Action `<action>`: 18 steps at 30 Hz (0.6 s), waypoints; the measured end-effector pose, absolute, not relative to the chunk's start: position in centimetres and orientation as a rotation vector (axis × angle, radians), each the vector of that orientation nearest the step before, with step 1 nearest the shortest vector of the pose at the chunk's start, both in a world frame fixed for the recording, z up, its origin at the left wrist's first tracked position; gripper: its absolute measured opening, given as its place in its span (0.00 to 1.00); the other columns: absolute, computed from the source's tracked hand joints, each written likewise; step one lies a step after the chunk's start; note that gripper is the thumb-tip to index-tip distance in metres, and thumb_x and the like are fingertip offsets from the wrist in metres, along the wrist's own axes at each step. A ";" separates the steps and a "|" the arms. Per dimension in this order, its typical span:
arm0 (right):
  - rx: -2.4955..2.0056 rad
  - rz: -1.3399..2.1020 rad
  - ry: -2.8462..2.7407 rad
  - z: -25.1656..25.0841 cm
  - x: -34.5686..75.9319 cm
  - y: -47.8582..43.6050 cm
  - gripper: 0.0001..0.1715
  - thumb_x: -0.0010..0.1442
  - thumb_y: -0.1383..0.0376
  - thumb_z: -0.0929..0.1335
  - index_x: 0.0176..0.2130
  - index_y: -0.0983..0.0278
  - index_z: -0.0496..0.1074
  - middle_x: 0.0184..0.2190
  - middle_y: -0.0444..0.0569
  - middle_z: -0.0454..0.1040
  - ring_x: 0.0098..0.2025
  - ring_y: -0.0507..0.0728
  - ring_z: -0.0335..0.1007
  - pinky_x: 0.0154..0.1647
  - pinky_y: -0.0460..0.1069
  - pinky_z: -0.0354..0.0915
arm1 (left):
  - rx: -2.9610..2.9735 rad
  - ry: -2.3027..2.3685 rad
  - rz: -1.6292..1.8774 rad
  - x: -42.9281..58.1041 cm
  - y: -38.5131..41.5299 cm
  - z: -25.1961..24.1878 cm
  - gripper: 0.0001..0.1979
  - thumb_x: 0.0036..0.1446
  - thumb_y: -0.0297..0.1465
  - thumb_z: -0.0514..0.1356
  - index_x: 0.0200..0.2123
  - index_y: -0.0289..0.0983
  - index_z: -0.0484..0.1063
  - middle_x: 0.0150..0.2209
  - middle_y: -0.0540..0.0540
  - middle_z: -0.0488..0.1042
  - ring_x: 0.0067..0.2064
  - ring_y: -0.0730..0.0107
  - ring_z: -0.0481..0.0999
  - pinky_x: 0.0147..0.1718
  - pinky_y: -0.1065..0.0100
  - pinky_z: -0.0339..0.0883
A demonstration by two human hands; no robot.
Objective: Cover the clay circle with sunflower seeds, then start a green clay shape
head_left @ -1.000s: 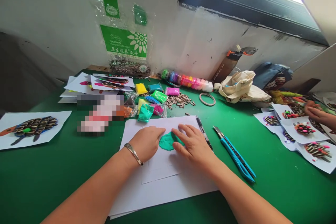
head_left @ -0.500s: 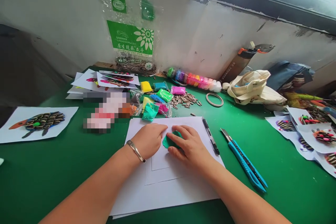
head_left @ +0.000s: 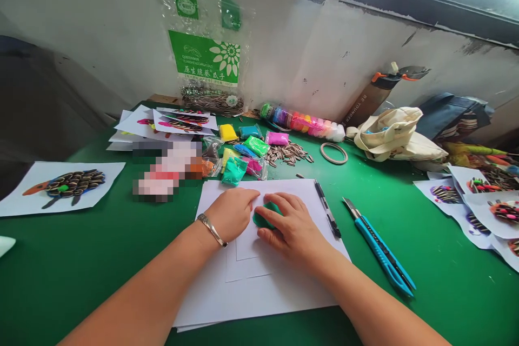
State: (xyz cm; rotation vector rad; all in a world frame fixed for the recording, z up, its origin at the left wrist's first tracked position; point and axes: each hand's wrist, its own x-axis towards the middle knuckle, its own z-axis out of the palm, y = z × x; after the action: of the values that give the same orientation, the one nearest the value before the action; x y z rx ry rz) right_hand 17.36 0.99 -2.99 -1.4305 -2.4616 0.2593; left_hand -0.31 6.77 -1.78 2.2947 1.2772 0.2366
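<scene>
My right hand (head_left: 290, 224) lies with spread fingers over a flattened piece of green modelling clay (head_left: 261, 220). Its fingertips touch the clay, which rests inside a drawn frame on a white paper sheet (head_left: 227, 303). Just left of the clay, my left hand (head_left: 230, 213) rests on the paper, a silver bracelet at the wrist. Its index finger points toward the right hand; the other fingers are curled underneath, so anything in them is hidden. A black pen (head_left: 327, 210) lies along the sheet's right edge.
Right of the paper is a blue utility knife (head_left: 379, 248), blade out. Behind it lie bagged clays (head_left: 256, 146), sunflower seeds (head_left: 288, 153) and a tape ring (head_left: 333, 153). Seed pictures (head_left: 73, 186) lie left, others (head_left: 492, 208) right. A cloth bag (head_left: 389, 132) stands back right.
The camera view has shifted slightly, moving the scene a little to the right. Both hands keep nearly the same place and pose on the paper and clay.
</scene>
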 end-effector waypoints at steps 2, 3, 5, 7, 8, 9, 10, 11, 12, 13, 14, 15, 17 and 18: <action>-1.428 0.250 -2.454 -3.0 17.5 1.0 0.22 0.62 0.56 0.64 0.55 0.57 0.69 0.53 0.55 0.67 0.55 0.64 0.59 0.55 0.62 0.57 | 2.290 1.282 0.243 -0.3 6.7 -1.9 0.14 0.56 0.21 0.50 0.36 0.38 0.73 0.34 0.47 0.77 0.37 0.65 0.74 0.34 0.68 0.62; -1.431 0.244 -2.451 -3.0 17.5 1.0 0.24 0.62 0.56 0.64 0.57 0.57 0.67 0.53 0.56 0.67 0.55 0.64 0.59 0.55 0.63 0.57 | 2.288 1.285 0.247 -0.4 6.7 -2.0 0.14 0.57 0.21 0.49 0.37 0.38 0.74 0.35 0.46 0.77 0.39 0.65 0.74 0.35 0.68 0.62; -1.439 0.235 -2.456 -3.0 17.5 1.1 0.25 0.63 0.55 0.64 0.57 0.56 0.66 0.54 0.56 0.67 0.55 0.65 0.59 0.56 0.64 0.56 | 2.283 1.287 0.249 -0.3 6.7 -2.1 0.14 0.58 0.22 0.49 0.38 0.38 0.74 0.36 0.46 0.77 0.40 0.64 0.74 0.36 0.68 0.63; -1.437 0.242 -2.473 -3.0 17.4 1.1 0.22 0.63 0.55 0.64 0.55 0.56 0.69 0.54 0.56 0.67 0.55 0.65 0.58 0.56 0.64 0.56 | 2.277 1.285 0.241 -0.3 6.7 -2.0 0.15 0.58 0.21 0.49 0.38 0.38 0.74 0.36 0.46 0.77 0.38 0.65 0.74 0.35 0.68 0.63; -1.430 0.248 -2.481 -2.9 17.4 1.1 0.21 0.63 0.56 0.64 0.54 0.56 0.70 0.54 0.55 0.67 0.56 0.65 0.58 0.56 0.64 0.55 | 2.274 1.284 0.237 -0.3 6.7 -2.0 0.15 0.57 0.21 0.49 0.38 0.38 0.74 0.35 0.47 0.77 0.37 0.65 0.74 0.34 0.69 0.63; -1.424 0.255 -2.485 -2.9 17.4 1.1 0.21 0.62 0.56 0.64 0.54 0.56 0.70 0.54 0.55 0.67 0.56 0.65 0.58 0.57 0.64 0.55 | 2.271 1.284 0.235 -0.2 6.7 -1.9 0.15 0.57 0.21 0.49 0.38 0.38 0.74 0.35 0.47 0.77 0.37 0.65 0.74 0.34 0.69 0.63; -1.421 0.262 -2.485 -3.0 17.5 1.1 0.22 0.62 0.56 0.64 0.55 0.56 0.69 0.55 0.55 0.66 0.57 0.65 0.57 0.57 0.64 0.54 | 2.269 1.287 0.235 -0.2 6.7 -1.8 0.15 0.57 0.21 0.50 0.39 0.38 0.74 0.35 0.46 0.77 0.37 0.65 0.74 0.34 0.68 0.63; -1.422 0.270 -2.481 -3.1 17.6 1.0 0.24 0.62 0.56 0.64 0.57 0.57 0.67 0.56 0.55 0.66 0.57 0.65 0.57 0.58 0.65 0.54 | 2.266 1.288 0.237 -0.2 6.7 -1.7 0.15 0.57 0.21 0.50 0.39 0.38 0.74 0.36 0.46 0.77 0.38 0.65 0.74 0.35 0.68 0.63; -1.429 0.276 -2.473 -3.1 17.7 1.0 0.27 0.62 0.55 0.64 0.59 0.59 0.65 0.57 0.56 0.65 0.58 0.65 0.57 0.58 0.65 0.54 | 2.262 1.288 0.237 -0.2 6.7 -1.7 0.15 0.56 0.21 0.50 0.39 0.38 0.74 0.36 0.47 0.77 0.38 0.65 0.74 0.35 0.68 0.63; -1.437 0.278 -2.461 -3.2 17.8 1.0 0.30 0.62 0.55 0.64 0.61 0.61 0.62 0.58 0.58 0.64 0.58 0.65 0.57 0.59 0.65 0.54 | 2.259 1.287 0.237 -0.3 6.7 -1.7 0.15 0.56 0.20 0.50 0.39 0.38 0.74 0.35 0.47 0.77 0.38 0.65 0.74 0.35 0.69 0.63; -1.444 0.278 -2.451 -3.3 17.9 1.0 0.31 0.62 0.55 0.64 0.62 0.62 0.60 0.58 0.59 0.63 0.59 0.66 0.57 0.58 0.65 0.55 | 2.256 1.286 0.236 -0.3 6.6 -1.6 0.15 0.56 0.20 0.50 0.38 0.38 0.74 0.34 0.47 0.77 0.37 0.65 0.74 0.34 0.69 0.63; -1.447 0.274 -2.443 -3.4 18.0 1.0 0.31 0.62 0.55 0.64 0.61 0.63 0.61 0.58 0.60 0.63 0.59 0.66 0.57 0.58 0.64 0.56 | 2.254 1.286 0.235 -0.3 6.6 -1.6 0.15 0.55 0.20 0.49 0.37 0.38 0.74 0.33 0.48 0.77 0.36 0.66 0.74 0.33 0.69 0.62; -1.438 0.264 -2.440 -3.4 18.2 0.9 0.28 0.61 0.55 0.65 0.58 0.62 0.66 0.57 0.59 0.64 0.58 0.66 0.57 0.58 0.63 0.57 | 2.252 1.289 0.235 -0.3 6.6 -1.7 0.15 0.55 0.20 0.49 0.35 0.38 0.74 0.32 0.48 0.76 0.35 0.66 0.73 0.32 0.69 0.62; -1.429 0.264 -2.443 -3.4 18.2 0.9 0.26 0.61 0.55 0.65 0.56 0.61 0.68 0.57 0.58 0.65 0.58 0.66 0.57 0.58 0.63 0.57 | 2.251 1.292 0.237 -0.3 6.7 -1.7 0.15 0.55 0.20 0.49 0.35 0.38 0.74 0.32 0.48 0.76 0.35 0.66 0.73 0.32 0.69 0.62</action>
State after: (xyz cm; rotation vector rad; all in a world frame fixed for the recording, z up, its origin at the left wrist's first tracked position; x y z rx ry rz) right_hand 18.21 0.91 -3.37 -1.4285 -2.4429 0.2640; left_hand -0.29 6.65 -1.69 2.2511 1.2916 0.2373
